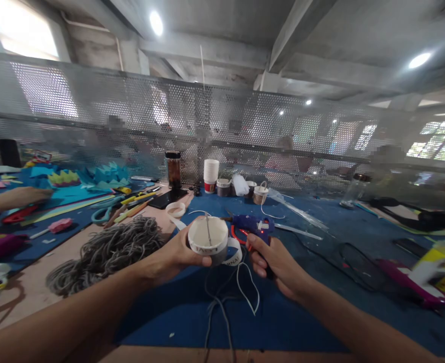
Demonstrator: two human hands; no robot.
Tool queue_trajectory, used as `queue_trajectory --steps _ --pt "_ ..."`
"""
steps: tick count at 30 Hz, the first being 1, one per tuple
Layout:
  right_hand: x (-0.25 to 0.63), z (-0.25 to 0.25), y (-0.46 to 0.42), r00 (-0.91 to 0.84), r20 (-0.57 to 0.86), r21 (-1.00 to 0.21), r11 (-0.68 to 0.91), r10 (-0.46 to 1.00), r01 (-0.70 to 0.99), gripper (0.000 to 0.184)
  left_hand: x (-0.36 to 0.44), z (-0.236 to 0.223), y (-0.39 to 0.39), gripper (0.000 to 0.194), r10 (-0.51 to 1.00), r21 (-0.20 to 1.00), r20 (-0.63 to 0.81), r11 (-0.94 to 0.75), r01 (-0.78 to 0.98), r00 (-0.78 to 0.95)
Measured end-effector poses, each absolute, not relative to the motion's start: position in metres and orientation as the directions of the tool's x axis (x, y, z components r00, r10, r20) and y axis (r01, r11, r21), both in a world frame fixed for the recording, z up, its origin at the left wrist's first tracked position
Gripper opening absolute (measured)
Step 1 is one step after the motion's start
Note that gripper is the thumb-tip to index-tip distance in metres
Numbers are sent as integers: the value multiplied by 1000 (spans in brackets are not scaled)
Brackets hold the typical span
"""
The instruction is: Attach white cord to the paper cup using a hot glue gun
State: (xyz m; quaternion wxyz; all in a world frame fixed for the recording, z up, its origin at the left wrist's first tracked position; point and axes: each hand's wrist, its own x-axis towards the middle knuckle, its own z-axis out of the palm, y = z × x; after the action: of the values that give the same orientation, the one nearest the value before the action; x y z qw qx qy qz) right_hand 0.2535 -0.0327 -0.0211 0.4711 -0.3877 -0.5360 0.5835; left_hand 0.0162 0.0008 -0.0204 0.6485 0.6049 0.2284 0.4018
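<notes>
My left hand [169,253] is closed around a paper cup [208,237], its open white mouth tipped toward me. Grey cord covers the lower part of the cup, and a printed ribbon [233,253] runs round its rim with a loose end curling out to the right. In my right hand [273,262] is a blue glue gun [253,225] with a red trigger, its nozzle pointing left at the cup's rim. Below the cup, a white cord [249,292] loops down and grey cords [219,312] trail over the blue mat [283,322].
A heap of grey cord [112,252] lies to the left. Stacked paper cups [211,174], several finished-looking cups and a dark jar [173,170] stand at the back. Another person's hand [28,196] is at far left. Clear glue sticks [301,212] lie on the right.
</notes>
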Motion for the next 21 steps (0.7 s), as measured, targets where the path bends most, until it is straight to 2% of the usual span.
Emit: queue_trajectory --steps 11,21 --pt "248 -20 -34 -177 105 -994 103 978 -22 36 18 -21 -1 68 774 965 188 -33 -258 605" --pt "256 -21 -33 -134 204 -943 231 970 239 48 18 -18 -4 71 771 967 152 12 -253 618"
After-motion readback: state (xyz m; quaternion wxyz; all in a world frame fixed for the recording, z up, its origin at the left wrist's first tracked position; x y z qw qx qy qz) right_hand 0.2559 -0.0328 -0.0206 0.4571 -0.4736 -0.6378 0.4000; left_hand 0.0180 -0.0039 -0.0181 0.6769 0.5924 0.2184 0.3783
